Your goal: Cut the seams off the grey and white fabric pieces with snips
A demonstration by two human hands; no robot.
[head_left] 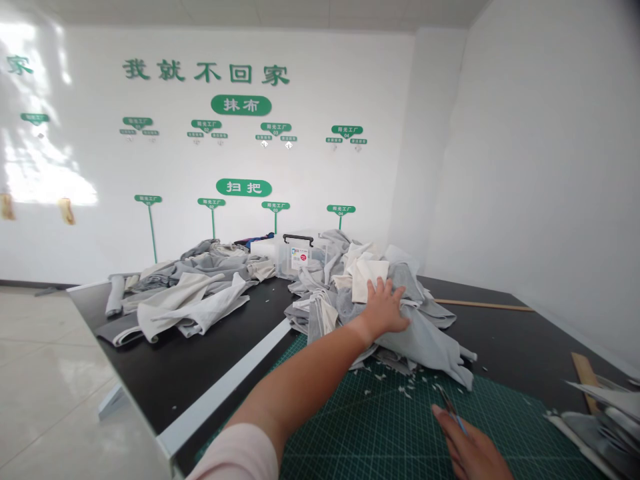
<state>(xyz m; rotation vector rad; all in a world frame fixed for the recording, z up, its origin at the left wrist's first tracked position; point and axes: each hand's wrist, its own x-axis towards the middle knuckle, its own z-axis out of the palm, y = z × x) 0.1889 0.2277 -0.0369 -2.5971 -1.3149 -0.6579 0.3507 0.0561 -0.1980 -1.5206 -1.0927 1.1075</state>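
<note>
**Clerk:** Entry one, your left hand (385,310)?

**Me:** Open, palm down, fingers spread, resting on top of the heap of grey fabric (425,343). Arm reaches in from the lower left, pale pink sleeve (240,457) at the bottom of my view.

**Clerk:** Entry two, your right hand (473,453)?

**Me:** Closed on a pair of slim scissors (453,411), blue along the shaft; blades too blurred to read. Held low, above the green cutting mat (380,433).

**Clerk:** Location of the heap?

**Me:** Piled where the cutting mat meets the black table (170,360), with cream pieces on top. Small white scraps (395,385) lie on the mat just in front of it.

**Clerk:** Other items?

**Me:** One second fabric heap (190,300), left on the table. One clear plastic storage box (300,260), black handle, just behind and between the heaps. One wooden strip (480,305), right of my heap. One stack of grey cloth (600,427), lower right. Behind everything, a white wall with green signs (205,72); left of the table, a tiled floor (45,373).
</note>
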